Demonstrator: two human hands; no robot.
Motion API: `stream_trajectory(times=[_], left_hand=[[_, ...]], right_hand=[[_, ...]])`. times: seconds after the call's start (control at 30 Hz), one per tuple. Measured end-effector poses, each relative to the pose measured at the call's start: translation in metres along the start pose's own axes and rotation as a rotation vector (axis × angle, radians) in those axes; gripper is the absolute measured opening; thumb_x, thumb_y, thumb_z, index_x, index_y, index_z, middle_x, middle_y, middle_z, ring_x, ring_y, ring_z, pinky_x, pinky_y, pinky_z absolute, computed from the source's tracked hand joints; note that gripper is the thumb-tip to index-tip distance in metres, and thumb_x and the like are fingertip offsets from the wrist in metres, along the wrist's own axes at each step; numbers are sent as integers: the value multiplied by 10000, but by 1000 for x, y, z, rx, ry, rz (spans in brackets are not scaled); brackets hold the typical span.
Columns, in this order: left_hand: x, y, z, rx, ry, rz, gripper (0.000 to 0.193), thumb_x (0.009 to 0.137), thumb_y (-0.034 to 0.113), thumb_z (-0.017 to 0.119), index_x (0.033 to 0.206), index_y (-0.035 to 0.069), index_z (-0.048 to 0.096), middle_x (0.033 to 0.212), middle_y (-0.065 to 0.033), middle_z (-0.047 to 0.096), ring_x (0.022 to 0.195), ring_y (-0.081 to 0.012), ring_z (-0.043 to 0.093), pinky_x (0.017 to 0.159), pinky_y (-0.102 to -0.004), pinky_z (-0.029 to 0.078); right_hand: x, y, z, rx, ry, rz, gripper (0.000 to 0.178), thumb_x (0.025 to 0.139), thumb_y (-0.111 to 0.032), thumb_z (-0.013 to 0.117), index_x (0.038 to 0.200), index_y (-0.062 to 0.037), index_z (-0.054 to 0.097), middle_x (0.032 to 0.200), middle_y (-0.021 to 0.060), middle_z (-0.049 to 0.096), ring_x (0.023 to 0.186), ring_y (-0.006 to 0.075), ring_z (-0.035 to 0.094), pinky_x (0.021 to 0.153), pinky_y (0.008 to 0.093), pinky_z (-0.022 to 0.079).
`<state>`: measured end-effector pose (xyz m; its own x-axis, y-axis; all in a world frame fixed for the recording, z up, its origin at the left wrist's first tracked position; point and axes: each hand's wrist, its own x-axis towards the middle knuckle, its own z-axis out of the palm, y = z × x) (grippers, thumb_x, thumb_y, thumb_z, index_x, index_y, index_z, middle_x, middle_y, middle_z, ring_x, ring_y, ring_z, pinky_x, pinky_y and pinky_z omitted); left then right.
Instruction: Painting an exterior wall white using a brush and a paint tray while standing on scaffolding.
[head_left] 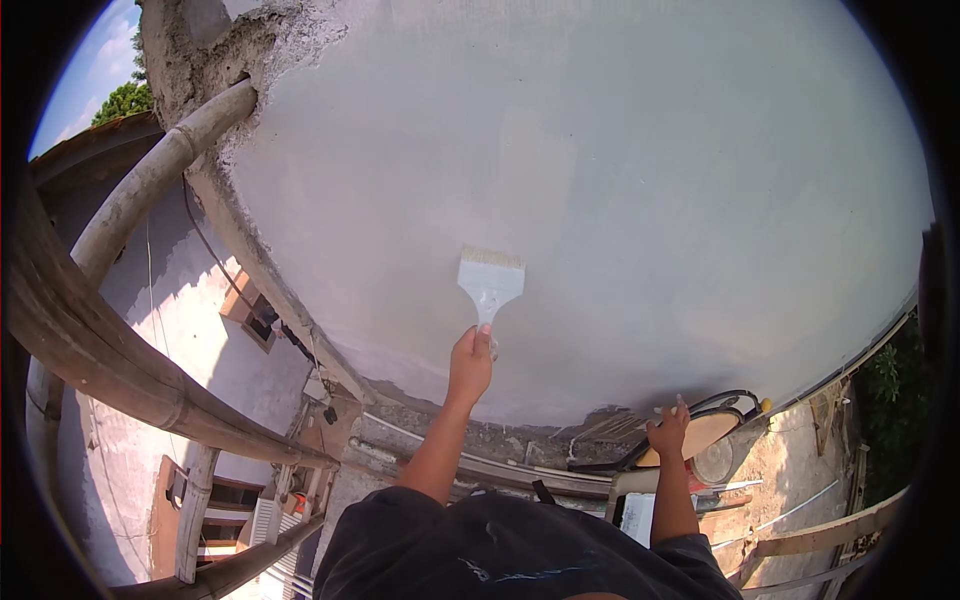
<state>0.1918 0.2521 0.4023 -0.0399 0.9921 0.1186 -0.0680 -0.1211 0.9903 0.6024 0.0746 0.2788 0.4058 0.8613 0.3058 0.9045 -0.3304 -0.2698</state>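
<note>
Here, brush [490,283] upright in clenched left hand [470,367], far from splayed right hand [670,432]

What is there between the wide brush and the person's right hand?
In the head view, only the grey wall shows between the wide brush and the right hand; no other object lies there.

Your brush [490,285] is showing fibrous bristles [493,256] and a smooth body. You are seeing a smooth, matt wall [650,200] with a rough edge [215,70], and bamboo poles [165,150] are looking worn.
</note>
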Motion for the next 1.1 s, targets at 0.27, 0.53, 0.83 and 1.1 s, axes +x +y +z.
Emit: stream_trajectory(times=[0.27,0.53,0.83,1.1], left_hand=[[-44,-35,-2,72,1,-150,399,987,329,445,757,8,498,625,-21,482,567,-115,465,542,-288,393],[-8,2,-1,-207,58,-137,408,994,343,439,730,34,470,604,-6,435,555,-104,422,539,-272,374],[-35,-94,-29,118,-12,-233,398,985,344,462,741,32,503,613,-15,462,552,-109,452,525,-283,385],[-4,82,-15,-237,-109,-44,375,992,367,448,803,51,518,638,25,456,540,-57,421,474,-210,328]], right_hand=[[0,4,1,-7,4,9,367,666,-192,702,1008,-72,643,1433,227,305,1289,473,286,1059,518,303],[1,-5,-3,9,-8,24,365,672,-199,699,1007,-70,636,1439,220,300,1293,470,281,1060,517,299],[-1,0,-1,17,5,-4,373,662,-195,707,1003,-65,632,1435,229,297,1287,474,283,1058,521,299],[1,-1,-1,-7,14,-12,380,655,-193,721,999,-56,635,1428,232,300,1285,479,281,1060,525,294]])
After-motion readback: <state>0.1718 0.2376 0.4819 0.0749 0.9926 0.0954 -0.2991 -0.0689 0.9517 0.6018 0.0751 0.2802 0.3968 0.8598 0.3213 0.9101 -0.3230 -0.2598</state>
